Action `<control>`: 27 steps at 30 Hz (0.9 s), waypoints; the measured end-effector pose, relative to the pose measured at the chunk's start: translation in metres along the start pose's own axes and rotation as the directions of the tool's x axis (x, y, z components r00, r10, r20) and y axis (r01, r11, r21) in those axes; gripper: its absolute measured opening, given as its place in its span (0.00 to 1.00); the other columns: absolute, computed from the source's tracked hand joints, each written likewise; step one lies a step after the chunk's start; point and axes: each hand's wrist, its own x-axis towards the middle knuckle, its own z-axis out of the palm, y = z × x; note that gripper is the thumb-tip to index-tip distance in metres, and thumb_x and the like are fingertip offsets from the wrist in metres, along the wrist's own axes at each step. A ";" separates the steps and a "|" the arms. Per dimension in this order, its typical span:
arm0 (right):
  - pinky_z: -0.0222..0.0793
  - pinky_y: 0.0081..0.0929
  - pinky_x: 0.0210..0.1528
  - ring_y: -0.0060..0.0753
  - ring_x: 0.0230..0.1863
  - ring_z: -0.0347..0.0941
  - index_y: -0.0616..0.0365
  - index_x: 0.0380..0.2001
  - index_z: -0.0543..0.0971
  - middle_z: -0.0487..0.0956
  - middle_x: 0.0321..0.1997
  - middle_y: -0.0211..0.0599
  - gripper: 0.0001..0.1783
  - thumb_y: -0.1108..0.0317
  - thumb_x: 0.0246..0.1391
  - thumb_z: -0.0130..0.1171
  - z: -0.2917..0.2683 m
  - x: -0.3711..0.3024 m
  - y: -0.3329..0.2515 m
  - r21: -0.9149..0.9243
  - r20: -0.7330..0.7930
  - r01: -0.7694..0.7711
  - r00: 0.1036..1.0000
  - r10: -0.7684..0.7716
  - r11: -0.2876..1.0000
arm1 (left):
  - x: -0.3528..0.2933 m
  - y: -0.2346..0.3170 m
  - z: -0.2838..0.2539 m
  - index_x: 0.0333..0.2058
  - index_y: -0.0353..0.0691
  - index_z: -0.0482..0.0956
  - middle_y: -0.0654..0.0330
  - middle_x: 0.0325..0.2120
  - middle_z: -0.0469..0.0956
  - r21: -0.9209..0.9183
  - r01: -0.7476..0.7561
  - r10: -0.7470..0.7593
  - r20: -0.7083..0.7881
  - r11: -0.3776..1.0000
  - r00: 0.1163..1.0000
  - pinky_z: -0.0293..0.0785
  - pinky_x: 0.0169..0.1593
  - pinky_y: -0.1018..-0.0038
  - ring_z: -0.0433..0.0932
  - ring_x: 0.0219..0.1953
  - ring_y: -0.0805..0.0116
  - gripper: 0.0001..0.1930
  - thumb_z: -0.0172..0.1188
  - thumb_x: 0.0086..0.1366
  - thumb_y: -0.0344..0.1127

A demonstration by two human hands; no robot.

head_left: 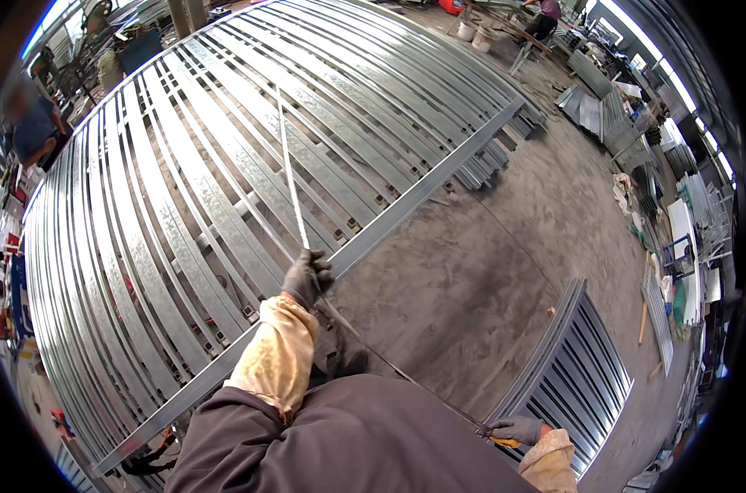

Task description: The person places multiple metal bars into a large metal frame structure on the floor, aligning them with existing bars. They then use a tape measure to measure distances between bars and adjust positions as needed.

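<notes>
My left hand (307, 275), in a dark glove, is closed around a long pale measuring tape (291, 177) at the near edge of a large metal frame (414, 195). From there the tape stretches away over the frame's shiny slats. Its other stretch runs down to the right, toward my right hand (517, 430). That hand, gloved in grey, is closed on a yellow-orange tape measure case (504, 443), only partly visible below the fingers. Beneath and beside it stands a smaller slatted metal panel (582, 361).
Stacked metal profiles (481, 167) stick out under the frame's right corner. Sheet metal and scrap (591, 115) line the right side. One person (36, 127) stands at far left; another (545, 16) is at the far back near buckets (481, 39).
</notes>
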 end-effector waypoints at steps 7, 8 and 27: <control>0.70 0.25 0.57 0.28 0.53 0.76 0.60 0.55 0.80 0.81 0.51 0.37 0.23 0.55 0.64 0.60 0.004 -0.025 0.025 -0.021 -0.131 0.021 0.991 -0.023 1.000 | 0.016 -0.066 0.032 0.50 0.42 0.72 0.56 0.29 0.79 0.118 0.141 -0.152 0.094 0.983 0.984 0.79 0.39 0.55 0.78 0.26 0.59 0.22 0.44 0.78 0.56; 0.71 0.25 0.56 0.28 0.52 0.76 0.61 0.55 0.79 0.81 0.50 0.37 0.22 0.57 0.64 0.61 0.005 -0.028 0.034 -0.003 -0.169 0.044 0.985 -0.044 0.999 | 0.013 -0.070 0.043 0.50 0.42 0.72 0.56 0.30 0.80 0.127 0.146 -0.161 0.119 0.981 0.980 0.80 0.39 0.55 0.79 0.27 0.58 0.21 0.44 0.78 0.55; 0.73 0.22 0.50 0.23 0.46 0.77 0.66 0.52 0.79 0.83 0.44 0.33 0.18 0.70 0.60 0.60 0.034 0.103 -0.078 0.154 -0.184 0.301 0.945 -0.272 0.941 | 0.002 0.117 0.083 0.53 0.37 0.76 0.55 0.30 0.83 0.393 -0.333 0.318 0.105 0.857 0.942 0.83 0.35 0.63 0.84 0.30 0.60 0.18 0.50 0.77 0.46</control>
